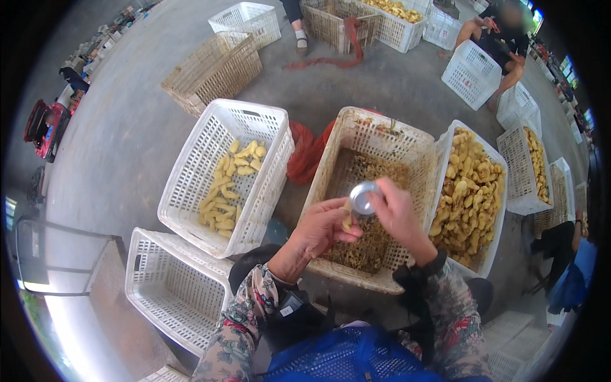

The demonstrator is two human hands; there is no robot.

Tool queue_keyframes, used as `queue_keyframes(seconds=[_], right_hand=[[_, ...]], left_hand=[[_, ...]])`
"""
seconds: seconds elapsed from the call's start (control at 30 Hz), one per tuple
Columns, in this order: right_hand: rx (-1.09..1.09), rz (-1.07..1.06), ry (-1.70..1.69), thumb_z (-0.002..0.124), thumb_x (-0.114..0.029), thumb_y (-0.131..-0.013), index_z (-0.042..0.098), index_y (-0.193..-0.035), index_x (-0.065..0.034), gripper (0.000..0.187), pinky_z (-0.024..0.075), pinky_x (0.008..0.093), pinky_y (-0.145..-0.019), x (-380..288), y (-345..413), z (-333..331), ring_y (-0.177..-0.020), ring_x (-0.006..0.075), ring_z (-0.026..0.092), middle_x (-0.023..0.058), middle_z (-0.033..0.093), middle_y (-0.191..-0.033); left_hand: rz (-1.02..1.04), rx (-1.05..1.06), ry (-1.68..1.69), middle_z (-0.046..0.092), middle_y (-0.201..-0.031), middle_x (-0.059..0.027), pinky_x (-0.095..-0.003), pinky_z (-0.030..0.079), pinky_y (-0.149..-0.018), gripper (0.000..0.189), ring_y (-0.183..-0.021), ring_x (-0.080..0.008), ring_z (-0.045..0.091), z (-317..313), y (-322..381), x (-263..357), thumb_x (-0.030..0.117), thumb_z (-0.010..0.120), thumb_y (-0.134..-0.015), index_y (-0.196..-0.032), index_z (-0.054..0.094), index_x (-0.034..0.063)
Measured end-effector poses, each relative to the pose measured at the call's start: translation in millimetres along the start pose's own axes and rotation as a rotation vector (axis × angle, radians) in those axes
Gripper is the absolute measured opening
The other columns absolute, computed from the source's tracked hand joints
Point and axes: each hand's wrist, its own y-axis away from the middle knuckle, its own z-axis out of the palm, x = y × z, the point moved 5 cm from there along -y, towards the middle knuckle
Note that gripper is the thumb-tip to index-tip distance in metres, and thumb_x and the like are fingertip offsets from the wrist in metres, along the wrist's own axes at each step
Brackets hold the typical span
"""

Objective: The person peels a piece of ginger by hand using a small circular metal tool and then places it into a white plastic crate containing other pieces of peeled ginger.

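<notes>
Over a dirty plastic crate (386, 285) with brown peelings (367, 248) in it, my left hand (324, 227) holds a small piece of ginger root (347, 220). A round, shiny metal tool (363, 197), perhaps a lid or a scraper, is in my right hand (398, 212), close against the ginger; its exact kind cannot be told. To the left, a white crate (184, 181) holds pale peeled ginger pieces (219, 203). The white crate (496, 238) on the right is heaped with unpeeled ginger (470, 191).
A red mesh bag (305, 157) lies between the crates. An empty-looking white crate (179, 291) stands at the lower left, a brownish crate (215, 71) farther off. A person (506, 47) sits at the upper right among more crates; another person's leg (296, 24) shows at the top.
</notes>
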Motion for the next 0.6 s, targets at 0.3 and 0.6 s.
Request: queue_keyframes(seconds=[0.3, 0.6], right_hand=[[0.019, 0.001, -0.008, 0.059, -0.018, -0.091, 0.052, -0.088, -0.0027, 0.017, 0.0438, 0.0336, -0.052, -2, -6, 0, -0.056, 0.0232, 0.059, 0.0166, 0.058, -0.069], [0.142, 0.021, 0.088, 0.057, -0.02, -0.092, 0.053, -0.089, -0.0032, 0.018, 0.0424, 0.0311, -0.05, 12, -18, -17, -0.053, 0.0169, 0.056, 0.012, 0.057, -0.062]], left_hand=[[0.063, 0.091, -0.138, 0.059, -0.089, -0.0114, -0.0265, 0.058, -0.063, 0.038, -0.074, -0.0199, 0.067, -4, -5, -4, 0.005, 0.05, -0.091, -0.127, 0.047, -0.0044], [0.097, 0.113, -0.148, 0.061, -0.091, -0.0109, -0.0249, 0.056, -0.063, 0.04, -0.074, -0.018, 0.066, -6, -5, -3, 0.007, 0.051, -0.091, -0.129, 0.046, -0.0031]])
